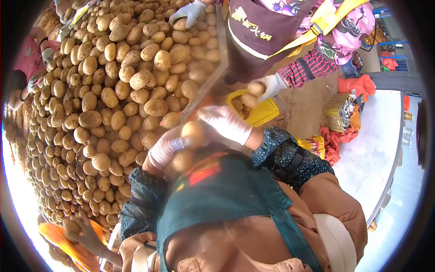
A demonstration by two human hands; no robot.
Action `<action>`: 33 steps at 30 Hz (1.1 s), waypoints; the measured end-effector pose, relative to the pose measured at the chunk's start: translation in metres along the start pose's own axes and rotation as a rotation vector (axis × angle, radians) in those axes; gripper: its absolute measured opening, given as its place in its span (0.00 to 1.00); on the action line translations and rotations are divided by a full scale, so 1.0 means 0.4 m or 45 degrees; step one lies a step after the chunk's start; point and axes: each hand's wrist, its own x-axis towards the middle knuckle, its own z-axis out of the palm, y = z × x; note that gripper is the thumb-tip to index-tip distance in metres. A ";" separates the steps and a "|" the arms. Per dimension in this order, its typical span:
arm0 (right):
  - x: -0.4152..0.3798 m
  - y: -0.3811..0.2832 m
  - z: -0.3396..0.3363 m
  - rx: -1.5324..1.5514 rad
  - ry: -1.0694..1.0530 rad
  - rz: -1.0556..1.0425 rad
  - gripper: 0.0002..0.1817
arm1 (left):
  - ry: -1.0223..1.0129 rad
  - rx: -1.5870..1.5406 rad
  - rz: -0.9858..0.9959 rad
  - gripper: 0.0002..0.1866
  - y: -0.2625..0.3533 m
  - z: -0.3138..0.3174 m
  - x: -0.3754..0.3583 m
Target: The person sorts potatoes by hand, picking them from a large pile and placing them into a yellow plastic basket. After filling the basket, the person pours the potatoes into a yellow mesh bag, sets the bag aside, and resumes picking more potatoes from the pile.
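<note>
A mound of potatoes fills the left side, held along its right by a slanting board edge. My left hand, in a whitish glove, is curled at a potato in front of my dark green apron. Just below it is a second, blurred potato. My right hand, also gloved, reaches in from the right close to the upper potato. Motion smears its fingers, so I cannot tell whether they are apart or closed.
Opposite, a co-worker's gloved hand holds potatoes over a yellow container; their other hand is on the mound. Other people's hands show at the left edge and lower left. Red bags and a crate stand right.
</note>
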 end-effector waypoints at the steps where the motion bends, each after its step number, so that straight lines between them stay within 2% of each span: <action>1: 0.002 0.015 0.003 0.066 0.042 -0.045 0.21 | 0.006 -0.037 -0.027 0.35 0.004 0.004 -0.002; 5: -0.015 0.046 -0.005 0.301 -0.213 0.274 0.29 | 0.087 -0.384 -0.102 0.30 -0.014 0.026 0.010; 7: -0.014 0.049 -0.002 0.509 -0.328 0.339 0.33 | 0.073 -0.491 -0.136 0.29 -0.014 0.035 0.042; 9: -0.015 0.044 -0.009 0.671 -0.118 0.285 0.31 | 0.053 -0.678 -0.174 0.30 -0.016 0.029 0.066; 10: -0.018 0.027 -0.033 0.744 -0.049 0.264 0.31 | -0.043 -0.656 -0.242 0.29 -0.067 -0.051 0.108; 12: -0.021 0.054 -0.064 0.925 0.123 0.135 0.31 | -0.003 -0.778 -0.195 0.29 -0.084 -0.052 0.119; 13: -0.030 0.057 -0.078 0.937 0.147 0.133 0.30 | 0.014 -0.839 -0.172 0.29 -0.095 -0.052 0.128; 15: -0.064 0.063 -0.113 0.958 0.197 0.133 0.27 | -0.102 -1.210 -0.173 0.27 -0.163 -0.113 0.174; 16: -0.087 0.076 -0.136 1.035 0.064 0.197 0.24 | -0.064 -1.607 -0.335 0.27 -0.162 -0.114 0.184; 18: -0.125 0.117 -0.160 0.954 0.088 0.365 0.24 | -0.032 -1.515 -0.361 0.25 -0.155 -0.100 0.191; 20: -0.132 0.127 -0.169 0.736 0.017 0.348 0.29 | -0.032 -0.543 -0.057 0.24 -0.111 -0.029 0.165; 21: -0.136 0.132 -0.173 0.627 -0.017 0.337 0.32 | -0.119 -0.315 -0.018 0.23 -0.137 0.002 0.188; 22: -0.153 0.103 -0.162 0.392 -0.047 0.315 0.34 | -0.149 -0.172 -0.017 0.25 -0.161 0.002 0.210; 23: -0.160 0.096 -0.166 0.337 -0.088 0.362 0.35 | -0.178 -0.029 -0.020 0.29 -0.179 0.002 0.228; 25: -0.173 0.082 -0.172 0.224 -0.177 0.449 0.36 | -0.050 0.215 -0.075 0.33 -0.200 0.033 0.239; 27: -0.180 0.078 -0.204 0.224 -0.240 0.643 0.33 | 0.019 0.281 -0.141 0.37 -0.199 0.069 0.235; 29: -0.184 0.115 -0.235 0.141 -0.192 0.569 0.34 | 0.034 0.171 -0.214 0.41 -0.147 0.117 0.200; 30: -0.186 0.132 -0.250 0.069 -0.135 0.539 0.34 | 0.050 0.433 -0.046 0.40 -0.185 0.081 0.221; 33: -0.173 0.195 -0.304 -0.235 0.124 0.410 0.34 | 0.487 1.461 0.622 0.38 -0.132 0.030 0.148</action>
